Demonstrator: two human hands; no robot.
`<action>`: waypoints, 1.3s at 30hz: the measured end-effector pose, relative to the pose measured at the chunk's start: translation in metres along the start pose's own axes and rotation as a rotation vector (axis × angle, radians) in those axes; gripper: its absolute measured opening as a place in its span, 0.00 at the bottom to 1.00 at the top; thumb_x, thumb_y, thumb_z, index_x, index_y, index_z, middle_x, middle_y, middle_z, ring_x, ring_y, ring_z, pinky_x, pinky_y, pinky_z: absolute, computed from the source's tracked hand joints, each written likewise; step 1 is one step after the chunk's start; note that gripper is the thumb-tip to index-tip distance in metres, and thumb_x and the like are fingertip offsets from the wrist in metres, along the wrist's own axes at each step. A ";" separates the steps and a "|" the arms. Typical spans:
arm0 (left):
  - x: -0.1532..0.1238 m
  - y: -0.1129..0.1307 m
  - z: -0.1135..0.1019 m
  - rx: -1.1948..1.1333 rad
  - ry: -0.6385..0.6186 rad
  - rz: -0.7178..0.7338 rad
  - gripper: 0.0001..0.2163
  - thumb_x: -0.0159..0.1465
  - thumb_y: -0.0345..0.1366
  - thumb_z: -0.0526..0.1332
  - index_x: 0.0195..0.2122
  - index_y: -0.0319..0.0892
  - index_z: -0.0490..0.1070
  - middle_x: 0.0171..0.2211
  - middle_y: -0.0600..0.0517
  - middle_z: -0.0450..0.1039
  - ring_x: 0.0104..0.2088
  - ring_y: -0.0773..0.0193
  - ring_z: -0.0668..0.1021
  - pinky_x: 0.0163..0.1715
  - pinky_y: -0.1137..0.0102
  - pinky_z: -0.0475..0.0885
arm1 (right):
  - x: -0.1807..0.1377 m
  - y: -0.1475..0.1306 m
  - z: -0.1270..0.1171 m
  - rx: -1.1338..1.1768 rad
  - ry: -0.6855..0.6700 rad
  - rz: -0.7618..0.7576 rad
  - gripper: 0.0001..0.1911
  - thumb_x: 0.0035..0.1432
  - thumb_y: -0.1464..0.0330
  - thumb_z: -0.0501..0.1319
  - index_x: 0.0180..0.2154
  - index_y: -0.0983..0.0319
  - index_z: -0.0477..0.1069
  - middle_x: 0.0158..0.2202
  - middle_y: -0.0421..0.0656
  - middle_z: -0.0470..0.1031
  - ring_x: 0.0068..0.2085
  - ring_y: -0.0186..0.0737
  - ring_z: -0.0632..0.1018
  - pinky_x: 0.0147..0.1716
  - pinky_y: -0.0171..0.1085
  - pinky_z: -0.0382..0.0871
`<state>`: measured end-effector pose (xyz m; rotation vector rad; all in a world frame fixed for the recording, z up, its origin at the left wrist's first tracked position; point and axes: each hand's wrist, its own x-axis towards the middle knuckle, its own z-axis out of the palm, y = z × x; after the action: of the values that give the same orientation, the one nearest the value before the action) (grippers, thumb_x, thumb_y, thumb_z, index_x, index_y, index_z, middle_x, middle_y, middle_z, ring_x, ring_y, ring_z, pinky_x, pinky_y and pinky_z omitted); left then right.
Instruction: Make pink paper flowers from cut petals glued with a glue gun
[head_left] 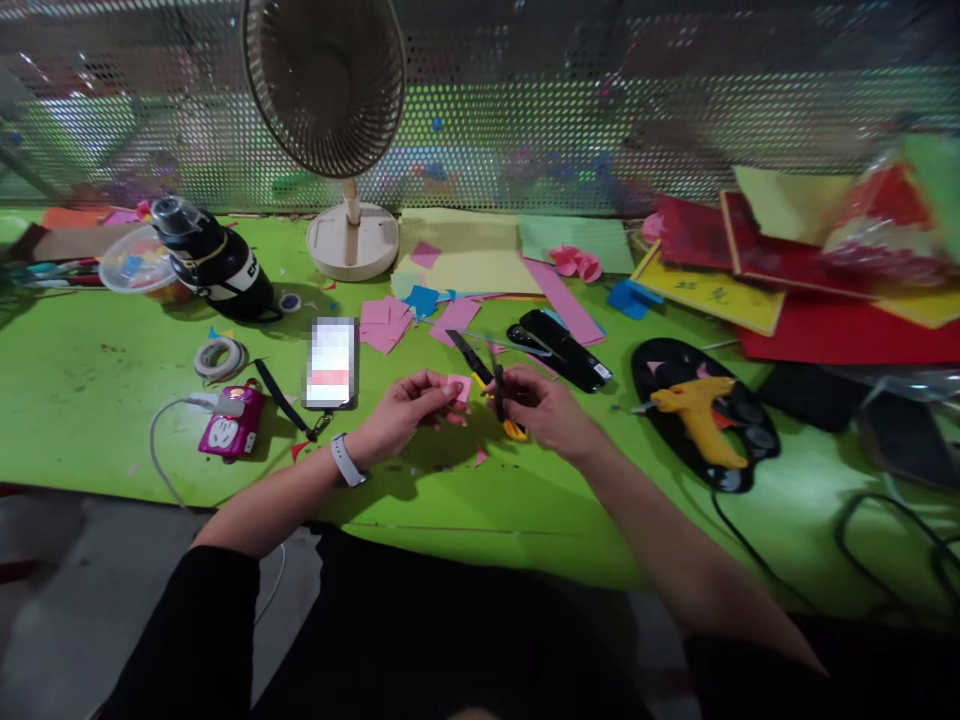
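A small piece of pink paper (pixel 463 386) is pinched between the thumb and fingers of my left hand (pixel 420 405). Just across from it, my right hand (pixel 544 405) is closed around dark scissors (pixel 499 385), whose blades point up and away from me. Below the scissors a black-and-yellow tool (pixel 469 352) lies on the table, partly hidden by my right hand; its kind is not clear. Pink paper squares (pixel 386 322) and a blue paper piece (pixel 421 301) lie beyond my hands. A black stapler (pixel 562 350) rests past my right hand.
On the green table (pixel 450 500), a phone (pixel 331 362), tape roll (pixel 219 357), purple power adapter (pixel 230 425) and black bottle (pixel 225 270) are at left. A fan (pixel 352 243) stands behind. A yellow glue gun (pixel 697 415) lies on a black tray (pixel 652 362) at right.
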<state>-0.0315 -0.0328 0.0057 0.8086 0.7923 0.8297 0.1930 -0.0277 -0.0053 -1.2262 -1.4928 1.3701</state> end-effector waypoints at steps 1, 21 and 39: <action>0.001 0.001 -0.001 0.002 0.038 0.034 0.15 0.57 0.43 0.71 0.35 0.38 0.72 0.31 0.52 0.79 0.27 0.71 0.80 0.24 0.78 0.67 | 0.000 0.001 -0.002 -0.045 0.008 -0.024 0.14 0.47 0.57 0.71 0.32 0.58 0.76 0.37 0.42 0.73 0.36 0.40 0.75 0.35 0.39 0.73; 0.005 -0.010 0.002 -0.094 0.098 0.056 0.19 0.51 0.43 0.75 0.35 0.37 0.71 0.30 0.53 0.78 0.30 0.69 0.79 0.36 0.71 0.72 | -0.027 -0.006 0.014 -1.015 0.069 -0.354 0.13 0.63 0.66 0.58 0.46 0.56 0.79 0.43 0.47 0.76 0.35 0.43 0.78 0.30 0.41 0.72; 0.009 -0.004 -0.005 -0.076 0.225 0.197 0.18 0.54 0.44 0.73 0.36 0.38 0.70 0.33 0.52 0.78 0.31 0.70 0.81 0.29 0.76 0.70 | -0.017 -0.009 0.013 0.039 -0.096 0.284 0.24 0.42 0.53 0.74 0.36 0.60 0.70 0.33 0.44 0.78 0.32 0.41 0.80 0.26 0.37 0.76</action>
<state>-0.0304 -0.0254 -0.0028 0.7415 0.8829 1.1342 0.1840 -0.0472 0.0029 -1.4048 -1.3872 1.6566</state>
